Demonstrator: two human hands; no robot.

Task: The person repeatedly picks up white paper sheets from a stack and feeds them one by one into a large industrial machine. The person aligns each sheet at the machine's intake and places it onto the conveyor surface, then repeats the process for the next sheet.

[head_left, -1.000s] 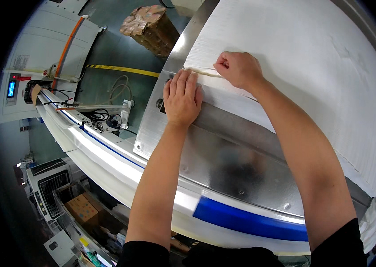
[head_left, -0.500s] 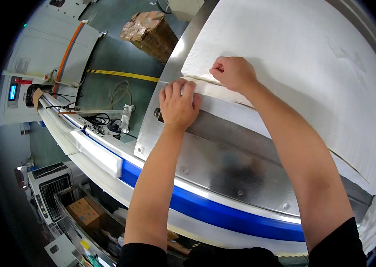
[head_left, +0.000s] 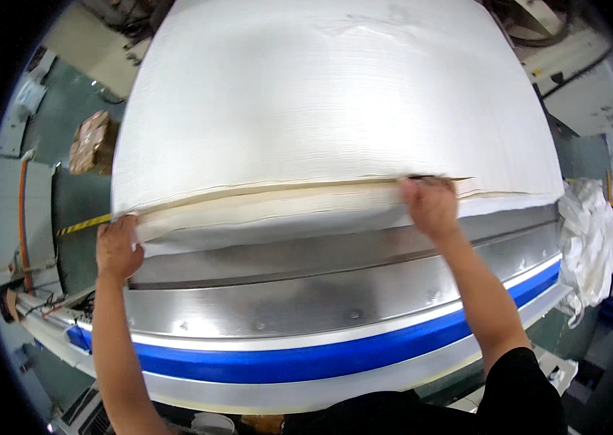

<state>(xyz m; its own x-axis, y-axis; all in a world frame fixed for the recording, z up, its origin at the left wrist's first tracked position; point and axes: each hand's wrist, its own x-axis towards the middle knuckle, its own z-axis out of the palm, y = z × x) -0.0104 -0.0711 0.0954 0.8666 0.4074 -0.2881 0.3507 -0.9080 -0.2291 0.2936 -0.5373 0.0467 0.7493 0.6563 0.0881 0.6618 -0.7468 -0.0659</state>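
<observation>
A wide layered mass of white sheet material (head_left: 328, 109) lies over the steel machine bed in front of me. A long slit along its near side bares a cream-coloured layer (head_left: 270, 206). My left hand (head_left: 118, 250) is at the left end of this near edge, fingers bent over the corner and thumb toward me. Far to the right along the slit, my right hand (head_left: 431, 206) has its fingers curled at the lip of the white sheet, beside a dark gap; its fingertips are hidden and slightly blurred.
A steel plate (head_left: 299, 308) with screws and a blue strip (head_left: 306, 362) run between me and the sheet. Crumpled white material (head_left: 588, 243) hangs at the right. A brown wrapped box (head_left: 94, 141) stands on the floor at the left, near yellow-black floor tape (head_left: 83, 224).
My view has swung to the right. My right hand has slid along the slit, far from the left hand, which stays at the left corner. More of the cream layer shows between them.
</observation>
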